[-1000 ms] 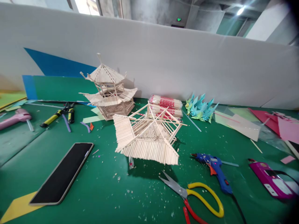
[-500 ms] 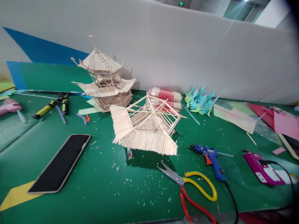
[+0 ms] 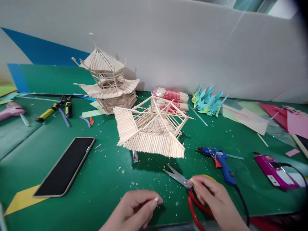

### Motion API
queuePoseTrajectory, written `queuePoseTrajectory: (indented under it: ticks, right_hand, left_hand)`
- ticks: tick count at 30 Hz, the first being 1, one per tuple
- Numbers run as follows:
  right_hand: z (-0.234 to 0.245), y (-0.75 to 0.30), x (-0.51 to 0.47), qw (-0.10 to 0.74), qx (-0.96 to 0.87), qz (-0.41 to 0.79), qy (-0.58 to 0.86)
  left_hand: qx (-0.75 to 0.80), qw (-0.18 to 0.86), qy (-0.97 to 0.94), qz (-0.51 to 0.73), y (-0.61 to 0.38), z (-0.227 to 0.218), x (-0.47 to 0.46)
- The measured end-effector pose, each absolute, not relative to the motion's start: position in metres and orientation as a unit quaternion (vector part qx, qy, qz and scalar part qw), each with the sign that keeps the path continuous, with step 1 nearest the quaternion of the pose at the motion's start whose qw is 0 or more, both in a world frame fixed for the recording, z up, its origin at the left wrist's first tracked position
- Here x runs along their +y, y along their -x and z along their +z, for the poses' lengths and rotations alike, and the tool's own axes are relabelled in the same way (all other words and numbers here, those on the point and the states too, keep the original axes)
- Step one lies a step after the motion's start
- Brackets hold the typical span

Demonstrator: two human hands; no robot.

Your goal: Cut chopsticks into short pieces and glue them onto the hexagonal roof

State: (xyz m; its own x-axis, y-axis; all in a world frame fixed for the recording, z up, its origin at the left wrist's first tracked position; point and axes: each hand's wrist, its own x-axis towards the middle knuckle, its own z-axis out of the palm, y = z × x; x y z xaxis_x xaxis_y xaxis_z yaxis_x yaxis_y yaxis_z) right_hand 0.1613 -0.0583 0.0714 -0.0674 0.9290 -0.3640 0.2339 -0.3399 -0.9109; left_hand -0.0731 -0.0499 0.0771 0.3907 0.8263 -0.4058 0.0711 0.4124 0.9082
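Note:
My left hand (image 3: 137, 210) is at the front of the green table, its thumb and fingers pinched. A small pale spot shows at its fingertips; whether it is a bit of stick or a nail I cannot make out. My right hand (image 3: 213, 197), likewise pinched, is over the scissors (image 3: 179, 178) and hides much of the yellow handle. A pale tip shows at its fingers too; I cannot tell if it touches the scissors. Beyond both hands stands a half-roofed pavilion model of thin wooden sticks (image 3: 156, 142), two of its roof sides covered.
A stick pagoda (image 3: 106, 91) and bundled sticks (image 3: 170, 94) stand behind. A blue glue gun (image 3: 220, 160) with its cord and a magenta power box (image 3: 275, 171) lie right. On the left lie a phone (image 3: 66, 168), pliers (image 3: 51, 110) and a pink glue gun (image 3: 12, 110).
Both my hands have come into view from below, pinched, the right one now covering part of the scissors' handles. The view has shifted slightly; the models and tools stay in place.

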Motion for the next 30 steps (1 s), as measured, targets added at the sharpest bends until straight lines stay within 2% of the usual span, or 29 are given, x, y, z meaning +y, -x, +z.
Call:
queuePoseTrajectory:
  ticks: [3, 6, 9, 13, 15, 20, 30]
  right_hand:
    - [0.060, -0.153, -0.045, 0.348, -0.487, 0.509, 0.618]
    - [0.054, -0.143, -0.042, 0.361, -0.493, 0.500, 0.614]
    - [0.056, -0.134, -0.044, 0.377, -0.471, 0.514, 0.610]
    - [0.062, -0.125, -0.045, 0.399, -0.405, 0.605, 0.557]
    - [0.061, -0.121, -0.045, 0.422, -0.363, 0.639, 0.531]
    - [0.057, -0.112, -0.045, 0.451, -0.319, 0.664, 0.503]
    - [0.067, -0.108, -0.041, 0.421, -0.396, 0.605, 0.548]
  left_hand:
    - [0.514, 0.533, -0.611, 0.279, 0.059, 0.073, -0.038]
    - [0.540, 0.489, -0.632, 0.264, 0.048, 0.070, -0.032]
    - [0.546, 0.554, -0.564, 0.278, 0.042, 0.068, -0.029]
    - [0.477, 0.748, -0.326, 0.327, 0.038, 0.068, -0.028]
    - [0.457, 0.788, -0.220, 0.349, 0.036, 0.069, -0.029]
    - [0.452, 0.784, -0.124, 0.406, 0.027, 0.073, -0.033]
    - [0.486, 0.698, -0.297, 0.434, 0.016, 0.076, -0.036]
